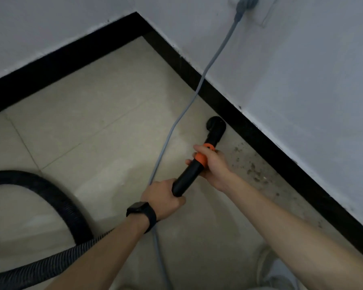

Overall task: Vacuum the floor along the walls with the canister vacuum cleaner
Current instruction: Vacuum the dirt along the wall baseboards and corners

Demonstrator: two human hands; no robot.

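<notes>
The left hand (162,194) clenches the rear of the black vacuum wand (189,177), the right hand (211,164) grasps its orange collar (203,156), and the wand runs forward-right to the round brush nozzle (216,125), touching the black skirting (249,122), debris (254,166) just right of the right hand.

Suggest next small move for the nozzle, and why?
Probably draw the nozzle back along the black baseboard toward the person. Dark debris lies on the tile beside the right hand, behind the nozzle. Both hands grip the wand, left hand lower.
</notes>
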